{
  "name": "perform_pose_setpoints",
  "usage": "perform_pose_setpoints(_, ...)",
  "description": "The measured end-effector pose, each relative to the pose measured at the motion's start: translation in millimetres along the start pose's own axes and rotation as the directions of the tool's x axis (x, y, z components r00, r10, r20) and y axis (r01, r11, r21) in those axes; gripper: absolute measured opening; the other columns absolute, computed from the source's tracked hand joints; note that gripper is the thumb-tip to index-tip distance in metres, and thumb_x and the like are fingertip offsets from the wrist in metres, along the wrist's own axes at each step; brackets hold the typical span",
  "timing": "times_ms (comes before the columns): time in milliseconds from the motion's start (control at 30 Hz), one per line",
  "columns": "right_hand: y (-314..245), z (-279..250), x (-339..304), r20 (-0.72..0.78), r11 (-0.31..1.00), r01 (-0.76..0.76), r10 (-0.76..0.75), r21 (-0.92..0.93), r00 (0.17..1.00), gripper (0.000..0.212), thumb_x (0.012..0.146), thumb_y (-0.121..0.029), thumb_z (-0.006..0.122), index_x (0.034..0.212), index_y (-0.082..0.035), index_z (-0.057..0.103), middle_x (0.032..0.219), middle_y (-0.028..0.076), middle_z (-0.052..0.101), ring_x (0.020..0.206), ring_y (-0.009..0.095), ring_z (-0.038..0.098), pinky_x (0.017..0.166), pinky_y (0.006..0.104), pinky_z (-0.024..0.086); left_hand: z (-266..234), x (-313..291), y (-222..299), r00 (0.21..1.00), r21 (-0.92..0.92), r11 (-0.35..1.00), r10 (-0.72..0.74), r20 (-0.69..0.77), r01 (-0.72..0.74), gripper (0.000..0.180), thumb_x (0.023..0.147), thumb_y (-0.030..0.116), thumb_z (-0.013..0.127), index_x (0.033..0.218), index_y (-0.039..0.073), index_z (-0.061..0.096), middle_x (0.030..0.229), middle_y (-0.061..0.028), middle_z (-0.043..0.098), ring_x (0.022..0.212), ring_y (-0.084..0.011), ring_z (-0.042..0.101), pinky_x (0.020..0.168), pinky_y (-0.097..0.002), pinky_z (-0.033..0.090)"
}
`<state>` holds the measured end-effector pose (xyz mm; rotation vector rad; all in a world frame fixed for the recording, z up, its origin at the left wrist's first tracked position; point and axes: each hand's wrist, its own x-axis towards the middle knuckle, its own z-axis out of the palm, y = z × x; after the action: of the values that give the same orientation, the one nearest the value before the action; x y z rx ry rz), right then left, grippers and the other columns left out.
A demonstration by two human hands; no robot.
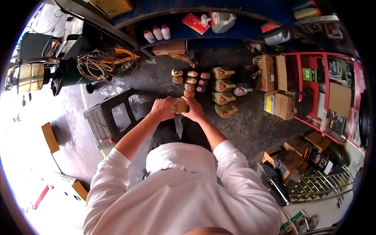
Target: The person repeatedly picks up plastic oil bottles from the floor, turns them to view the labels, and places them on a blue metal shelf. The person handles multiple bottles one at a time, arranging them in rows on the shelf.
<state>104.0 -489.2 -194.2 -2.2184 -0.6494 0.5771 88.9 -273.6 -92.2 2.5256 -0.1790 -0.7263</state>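
In front of my body, low over the floor, a tan bottle is held between both hands. My left hand is closed round its left side, and my right hand grips it from the right. Just beyond my hands, small gold-tan bottles stand in rows on the dark floor. Beside them on the right is a short row of darker bottles with red caps. Farther right, several larger olive-gold jugs with red caps form a column, and a grey jug stands next to them.
A black plastic step stool or case lies left of me. Blue shelving holds white bottles and a pale jug. Cardboard boxes and a red rack stand right. Coiled hose hangs at the far left.
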Motion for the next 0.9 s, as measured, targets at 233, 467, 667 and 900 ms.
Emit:
perform_pose_setpoints(233, -57.8, -67.0, -21.4, 0.084, 0.910, -0.088, 0.059, 0.404, 0.995, 0.078, 0.066, -0.017, 0.091, 0.133, -0.010, 0.051, 0.126, 0.010, 0.061, 0.114, 0.023, 0.061, 0.096, 0.0343, 0.048, -106.9, -38.8, 62.4, 0.985, 0.188, 0.967, 0.160, 0.071, -0.171, 0.044, 0.058, 0.026, 0.079, 0.097, 0.011, 0.066, 0.092, -0.0093, 0.069, 0.087, -0.0333, 0.068, 0.072, -0.0463, 0.053)
perform_pose_setpoints(467, -69.4, -65.5, -19.4, -0.007, 0.785, 0.058, -0.068, 0.617, 0.998, 0.079, 0.070, -0.024, 0.089, 0.136, -0.008, 0.050, 0.128, 0.012, 0.061, 0.121, 0.024, 0.058, 0.102, 0.0364, 0.044, -194.6, -60.8, 115.0, 0.958, 0.330, 0.900, 0.255, 0.134, -0.286, 0.046, 0.057, 0.035, 0.080, 0.096, 0.013, 0.069, 0.086, -0.0094, 0.071, 0.083, -0.0317, 0.068, 0.069, -0.0422, 0.052)
perform_pose_setpoints(667, -124.1, -103.6, -16.4, -0.015, 0.811, 0.102, -0.114, 0.576, 0.993, 0.073, 0.071, -0.027, 0.088, 0.132, -0.004, 0.054, 0.124, 0.011, 0.064, 0.119, 0.023, 0.060, 0.102, 0.0356, 0.045, -228.5, -65.3, 114.1, 0.933, 0.366, 0.858, 0.345, 0.106, -0.359, 0.049, 0.057, 0.037, 0.081, 0.095, 0.008, 0.069, 0.083, -0.0087, 0.071, 0.080, -0.0317, 0.068, 0.068, -0.0420, 0.051)
perform_pose_setpoints(900, -161.9, -148.2, -19.2, 0.110, 0.793, -0.036, -0.040, 0.609, 0.993, 0.059, 0.073, -0.031, 0.085, 0.122, -0.005, 0.062, 0.110, 0.006, 0.071, 0.102, 0.015, 0.065, 0.093, 0.0323, 0.049, -269.1, -64.4, 104.0, 0.941, 0.064, 0.943, 0.316, 0.124, -0.326, 0.050, 0.062, 0.032, 0.086, 0.100, 0.004, 0.068, 0.081, -0.0065, 0.068, 0.076, -0.0195, 0.066, 0.069, -0.0346, 0.052)
